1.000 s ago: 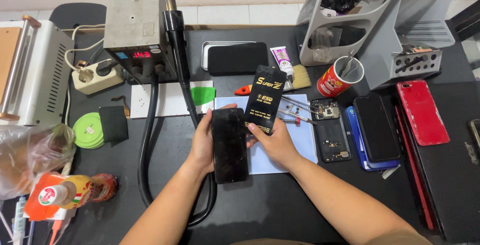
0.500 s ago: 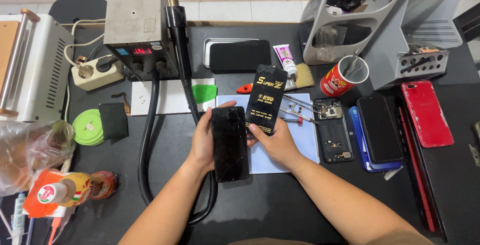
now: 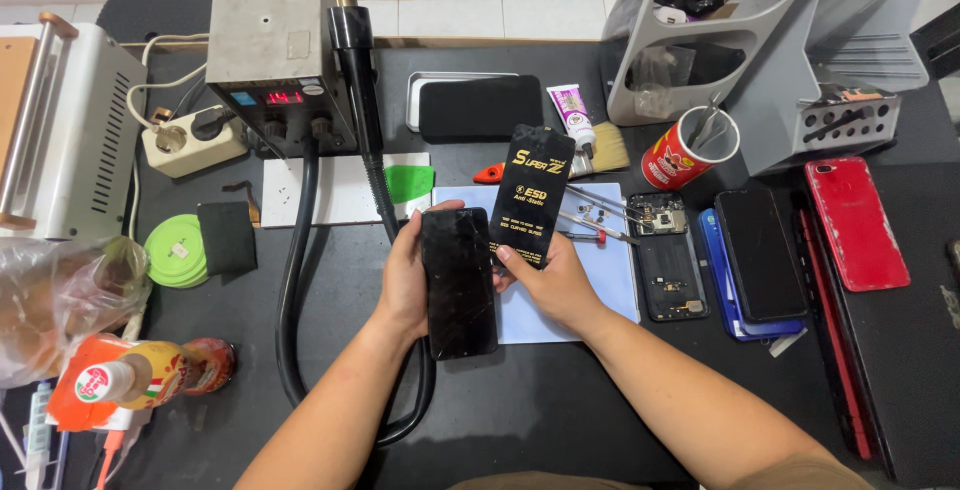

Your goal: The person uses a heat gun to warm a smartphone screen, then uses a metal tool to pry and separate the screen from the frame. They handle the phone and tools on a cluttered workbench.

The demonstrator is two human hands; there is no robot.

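Observation:
My left hand (image 3: 405, 275) grips a black smartphone (image 3: 458, 282) with a cracked screen, held face up over the black table. My right hand (image 3: 552, 282) pinches a long black packet with gold print (image 3: 532, 195) by its lower end, tilted upright just right of the phone. Under both hands lies a pale blue mat (image 3: 590, 280) with tweezers (image 3: 590, 218) on it.
A grey hot-air station (image 3: 275, 45) stands at the back with its black hose (image 3: 300, 280) looping past my left arm. An opened phone body (image 3: 665, 260), a stack of phones (image 3: 760, 260), a red phone (image 3: 855, 222), a red cup (image 3: 680, 150) and a grey organiser (image 3: 700, 40) sit on the right.
Both hands hold the same things; the view has shifted slightly. The packet sits a little more upright beside the phone.

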